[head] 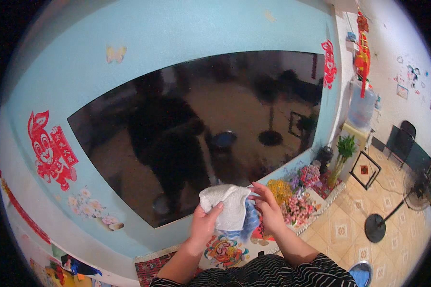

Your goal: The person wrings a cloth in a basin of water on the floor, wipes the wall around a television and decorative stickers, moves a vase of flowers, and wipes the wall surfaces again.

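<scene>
My left hand (204, 222) grips a folded white cloth (230, 206), its thumb lying across the front. My right hand (267, 208) is at the cloth's upper right corner, with its fingertips on the edge. Behind the cloth is a large dark television screen (215, 125) on a light blue wall, reflecting a person and the room. Below the cloth, a blue and white patterned thing (250, 219) is partly hidden and blurred. A low surface with a colourful printed cover (225, 251) lies under my hands.
Artificial flowers (298, 208) stand to the right of my hands. Beyond them are a potted green plant (344, 147) and a water dispenser (359, 114). A black pedestal fan (375, 227) and a blue basin (360, 274) are on the tiled floor at right.
</scene>
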Available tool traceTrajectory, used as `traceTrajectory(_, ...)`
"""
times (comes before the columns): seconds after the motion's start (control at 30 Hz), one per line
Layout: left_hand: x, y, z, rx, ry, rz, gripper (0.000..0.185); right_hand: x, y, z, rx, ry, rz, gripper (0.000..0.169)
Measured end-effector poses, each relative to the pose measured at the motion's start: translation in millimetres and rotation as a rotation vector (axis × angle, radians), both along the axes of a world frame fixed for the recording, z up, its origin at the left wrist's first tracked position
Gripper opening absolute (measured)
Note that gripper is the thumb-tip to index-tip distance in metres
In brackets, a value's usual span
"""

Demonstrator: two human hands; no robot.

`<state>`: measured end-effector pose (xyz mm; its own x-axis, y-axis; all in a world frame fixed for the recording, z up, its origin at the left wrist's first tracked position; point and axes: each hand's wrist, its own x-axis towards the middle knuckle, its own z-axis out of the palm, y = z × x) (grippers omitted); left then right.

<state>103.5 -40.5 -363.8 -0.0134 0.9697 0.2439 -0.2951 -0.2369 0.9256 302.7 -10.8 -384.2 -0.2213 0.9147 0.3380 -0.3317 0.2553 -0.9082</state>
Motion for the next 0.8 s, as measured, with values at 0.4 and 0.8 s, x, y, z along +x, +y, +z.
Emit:
traceTrajectory(0.4,41.9,35.6,168.2,0.551,0.799,-0.025,0.035,15.1,60.2,150.6,0.909,-0.365,-0.362,0.063)
traceTrajectory(0.8,-235.8,101.6,427.7,0.432,1.439,1.37,0.06,-1.4,174.5,404.5,0.648,0.419,-0.485,0.036)
